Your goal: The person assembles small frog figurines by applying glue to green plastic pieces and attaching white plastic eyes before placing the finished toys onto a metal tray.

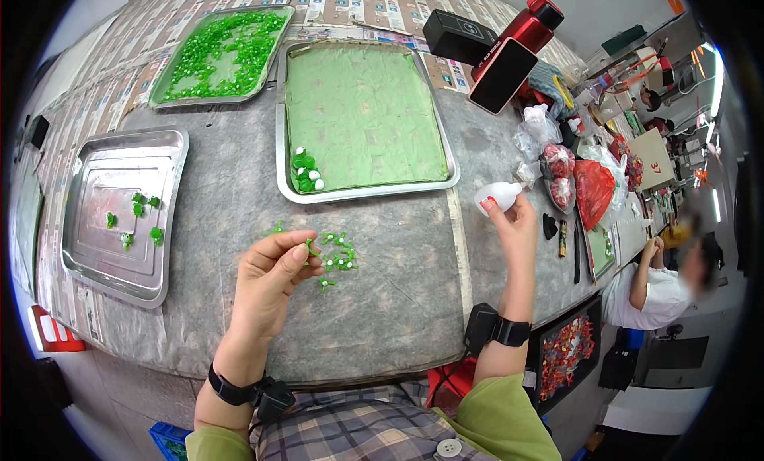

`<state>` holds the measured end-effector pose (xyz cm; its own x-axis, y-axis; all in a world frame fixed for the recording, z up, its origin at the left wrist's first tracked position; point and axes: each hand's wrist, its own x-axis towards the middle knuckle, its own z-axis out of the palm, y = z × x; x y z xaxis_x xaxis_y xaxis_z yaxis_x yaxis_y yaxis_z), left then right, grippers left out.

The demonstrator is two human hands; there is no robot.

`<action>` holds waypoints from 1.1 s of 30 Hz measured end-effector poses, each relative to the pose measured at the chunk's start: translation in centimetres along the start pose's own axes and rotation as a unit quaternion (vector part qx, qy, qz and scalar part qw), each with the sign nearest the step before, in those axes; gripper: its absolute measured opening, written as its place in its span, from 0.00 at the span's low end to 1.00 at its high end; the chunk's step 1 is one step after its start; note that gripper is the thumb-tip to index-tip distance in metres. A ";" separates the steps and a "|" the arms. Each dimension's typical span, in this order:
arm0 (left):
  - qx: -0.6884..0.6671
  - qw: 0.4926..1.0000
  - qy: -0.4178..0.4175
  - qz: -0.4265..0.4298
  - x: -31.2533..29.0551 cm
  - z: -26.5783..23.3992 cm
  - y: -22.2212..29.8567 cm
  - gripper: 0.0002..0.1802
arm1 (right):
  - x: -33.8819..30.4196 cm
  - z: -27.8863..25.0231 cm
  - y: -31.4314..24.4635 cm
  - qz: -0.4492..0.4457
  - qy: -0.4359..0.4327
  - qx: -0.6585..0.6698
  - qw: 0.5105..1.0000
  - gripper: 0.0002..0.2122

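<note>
My left hand (270,279) is closed in a pinch on a small green plastic piece (309,247), held just above the grey-covered table. Beside those fingertips lie several loose green pieces with white spots (342,260). To the right, my right hand (519,228) grips a small white squeeze bottle (495,195), tilted with its narrow end toward the right. Straight ahead is a metal tray with a green lining (366,111). A cluster of green and white pieces (304,171) sits in its near left corner.
On the left, a metal tray (119,250) carries several green pieces. Behind it, another tray (161,96) is full of green bits. A red bottle (539,19), a phone (503,75), a black box (455,35) and plastic bags (594,192) crowd the right. Another person (660,290) sits far right.
</note>
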<state>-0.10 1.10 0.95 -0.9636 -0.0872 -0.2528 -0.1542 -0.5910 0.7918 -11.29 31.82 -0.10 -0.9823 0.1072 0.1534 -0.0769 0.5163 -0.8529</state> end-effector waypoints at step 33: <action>-0.082 0.997 0.002 -0.013 -0.2 -0.4 0.0 0.06 | -4.5 7.6 -11.5 -0.306 -0.144 -0.083 0.937 0.15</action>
<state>0.18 0.80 0.75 -0.9590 -0.0731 -0.2737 -0.1403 -0.7167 0.6831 -7.33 18.93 5.17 -0.7696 -0.4746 0.4271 -0.6375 0.5330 -0.5563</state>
